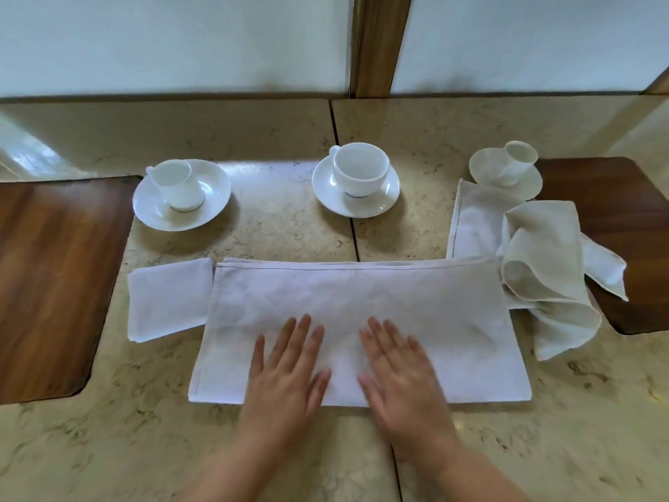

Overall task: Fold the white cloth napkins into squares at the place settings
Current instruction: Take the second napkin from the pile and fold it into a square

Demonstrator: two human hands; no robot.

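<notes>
My left hand [286, 371] and right hand [402, 371] lie flat, fingers straight and spread, side by side on the near half of the long folded napkin [362, 306], which stretches across the seam of the marble table [253, 226] close to its near edge. A smaller napkin already folded square [166, 298] sits just beside its left end, and a loose heap of unfolded napkins [535, 262] touches its right end, spilling onto the dark wood inlay [622, 211]. Behind them stand three white cups on saucers: left [177, 186], middle [360, 170], and right [516, 163], the right one tilted on its saucer.
</notes>
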